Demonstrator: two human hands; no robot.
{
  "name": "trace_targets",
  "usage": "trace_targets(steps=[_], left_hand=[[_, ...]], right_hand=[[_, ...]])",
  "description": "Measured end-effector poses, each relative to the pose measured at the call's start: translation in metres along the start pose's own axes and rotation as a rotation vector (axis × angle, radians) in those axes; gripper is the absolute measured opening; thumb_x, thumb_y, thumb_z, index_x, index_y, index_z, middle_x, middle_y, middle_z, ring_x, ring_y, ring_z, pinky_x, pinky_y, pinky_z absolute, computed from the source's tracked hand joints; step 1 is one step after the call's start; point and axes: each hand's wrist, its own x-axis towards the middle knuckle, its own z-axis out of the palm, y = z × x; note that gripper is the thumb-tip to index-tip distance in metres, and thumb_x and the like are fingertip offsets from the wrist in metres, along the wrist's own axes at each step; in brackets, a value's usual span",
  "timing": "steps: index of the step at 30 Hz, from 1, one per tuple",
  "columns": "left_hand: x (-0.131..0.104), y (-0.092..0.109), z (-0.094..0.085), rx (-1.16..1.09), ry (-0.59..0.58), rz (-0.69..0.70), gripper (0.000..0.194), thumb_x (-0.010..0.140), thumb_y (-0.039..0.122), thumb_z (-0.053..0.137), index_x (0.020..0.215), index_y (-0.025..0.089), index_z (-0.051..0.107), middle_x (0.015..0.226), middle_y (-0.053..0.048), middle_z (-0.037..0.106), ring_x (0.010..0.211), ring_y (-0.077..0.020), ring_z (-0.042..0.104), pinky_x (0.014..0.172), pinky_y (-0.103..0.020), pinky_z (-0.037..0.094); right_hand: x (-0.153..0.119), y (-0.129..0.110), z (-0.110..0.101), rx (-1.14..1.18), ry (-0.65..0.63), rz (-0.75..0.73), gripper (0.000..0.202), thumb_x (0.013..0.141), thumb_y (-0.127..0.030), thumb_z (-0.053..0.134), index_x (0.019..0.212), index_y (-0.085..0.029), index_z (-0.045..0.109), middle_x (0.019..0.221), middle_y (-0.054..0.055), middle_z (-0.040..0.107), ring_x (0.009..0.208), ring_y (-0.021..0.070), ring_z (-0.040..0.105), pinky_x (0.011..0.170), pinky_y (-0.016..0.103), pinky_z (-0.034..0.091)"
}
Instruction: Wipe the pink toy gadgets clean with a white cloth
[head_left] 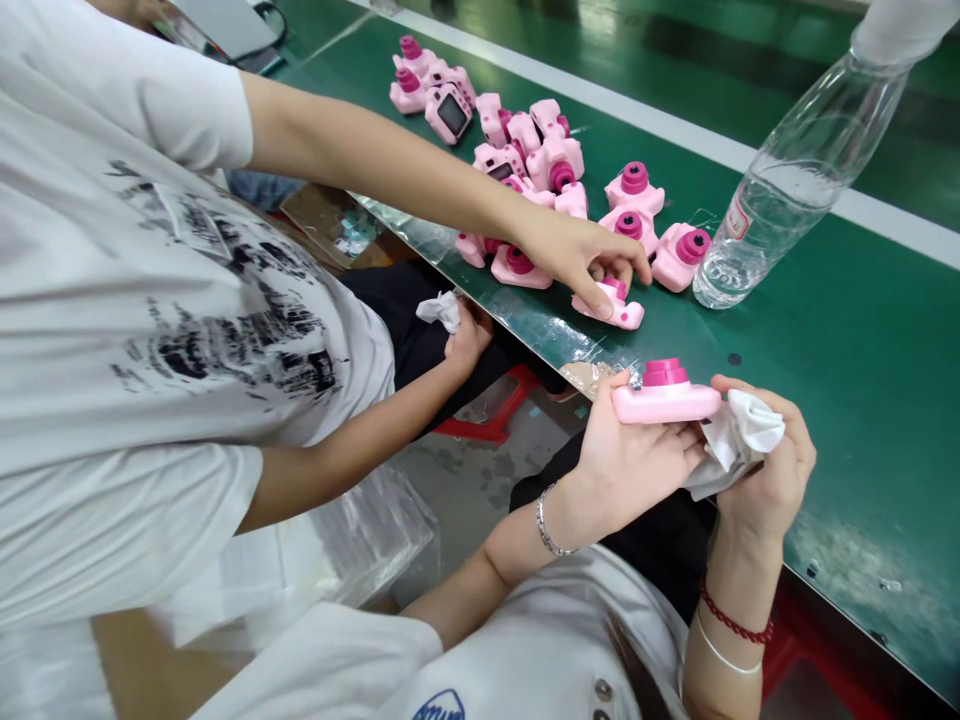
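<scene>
Spread palm-up, the left grip [626, 462] supports one pink camera [666, 404] at three o'clock; the right grip [776, 465] pinches one white cloth [731, 445]. Roughly seventeen other cameras [555, 160], some overlapping, sit on the tabletop [847, 400] between eleven and two o'clock, near one bottle [795, 180].

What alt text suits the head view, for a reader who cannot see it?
The wearer's left hand supports a pink toy camera while the right hand holds a crumpled white cloth at its end. Beside them, a co-worker's hand touches another pink camera on a green table, near more cameras and a bottle.
</scene>
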Motion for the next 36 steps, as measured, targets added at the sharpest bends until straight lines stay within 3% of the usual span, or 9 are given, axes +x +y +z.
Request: trace_targets(steps=[4,8,14,17,21,24,28,32,36], left_hand=[[0.003,-0.005,-0.002,-0.046,-0.050,0.089,0.043,0.097,0.043,0.036,0.076,0.016,0.062,0.075,-0.008,0.061,0.070,-0.0208,0.058,0.069,-0.032,0.048],[0.006,-0.008,-0.003,-0.068,-0.062,0.125,0.045,0.098,0.042,0.035,0.071,0.016,0.061,0.073,-0.007,0.061,0.065,-0.0184,0.056,0.072,-0.033,0.049],[0.003,-0.006,-0.002,-0.050,-0.024,0.108,0.047,0.097,0.044,0.033,0.076,0.015,0.063,0.076,-0.010,0.064,0.070,-0.0205,0.058,0.071,-0.032,0.049],[0.001,-0.004,0.000,-0.036,0.002,0.093,0.047,0.097,0.045,0.034,0.077,0.014,0.063,0.076,-0.010,0.064,0.072,-0.0208,0.060,0.071,-0.031,0.049],[0.003,-0.006,0.000,-0.049,-0.031,0.132,0.049,0.098,0.043,0.032,0.069,0.015,0.059,0.070,-0.007,0.060,0.065,-0.0167,0.058,0.070,-0.029,0.048],[0.007,-0.010,-0.004,-0.022,-0.106,0.116,0.048,0.097,0.043,0.032,0.070,0.015,0.060,0.070,-0.007,0.061,0.063,-0.0182,0.058,0.072,-0.032,0.049],[0.009,-0.008,-0.006,-0.025,-0.098,0.029,0.049,0.095,0.048,0.034,0.085,0.012,0.066,0.079,-0.012,0.067,0.073,-0.0225,0.065,0.076,-0.033,0.051],[0.006,-0.001,-0.003,-0.074,-0.032,-0.087,0.056,0.092,0.052,0.042,0.113,0.005,0.063,0.093,-0.017,0.072,0.087,-0.0282,0.071,0.086,-0.038,0.053],[0.002,0.002,-0.001,-0.058,0.022,-0.088,0.058,0.095,0.052,0.037,0.118,0.005,0.061,0.090,-0.015,0.073,0.086,-0.0282,0.073,0.088,-0.038,0.051]], right_hand=[[-0.001,-0.003,-0.001,-0.247,-0.167,-0.186,0.017,0.083,-0.020,0.071,0.098,-0.028,0.075,0.109,0.001,0.076,0.104,0.0197,0.071,0.086,0.035,0.057],[-0.004,0.001,0.004,-0.363,-0.145,-0.342,0.022,0.083,-0.016,0.072,0.102,-0.027,0.073,0.112,0.002,0.076,0.103,0.0191,0.072,0.083,0.035,0.058],[-0.005,0.007,0.012,-0.264,0.140,-0.087,0.010,0.086,-0.029,0.072,0.091,-0.021,0.070,0.089,0.002,0.077,0.083,0.0184,0.075,0.070,0.029,0.056],[-0.004,0.003,0.011,-0.119,0.069,0.017,0.009,0.089,-0.031,0.069,0.093,-0.022,0.068,0.094,0.002,0.078,0.087,0.0172,0.074,0.071,0.028,0.055],[-0.004,-0.002,0.009,-0.214,-0.135,-0.146,0.008,0.085,-0.024,0.071,0.093,-0.024,0.069,0.105,0.002,0.076,0.101,0.0185,0.071,0.084,0.032,0.055],[-0.003,0.001,0.012,-0.349,0.062,-0.218,0.009,0.083,-0.023,0.073,0.089,-0.022,0.068,0.093,0.001,0.075,0.089,0.0178,0.072,0.077,0.030,0.053],[0.002,0.010,0.011,-0.137,0.327,0.064,0.022,0.079,-0.036,0.077,0.086,-0.021,0.062,0.080,-0.001,0.071,0.068,0.0146,0.067,0.063,0.027,0.052],[0.013,0.017,-0.010,0.194,0.284,0.343,0.031,0.077,-0.045,0.077,0.081,-0.023,0.056,0.069,-0.006,0.059,0.044,0.0060,0.043,0.039,0.020,0.035],[0.012,0.013,-0.037,0.237,0.175,0.339,0.024,0.082,-0.048,0.062,0.080,-0.024,0.060,0.065,-0.004,0.054,0.040,0.0077,0.032,0.032,0.023,0.024]])
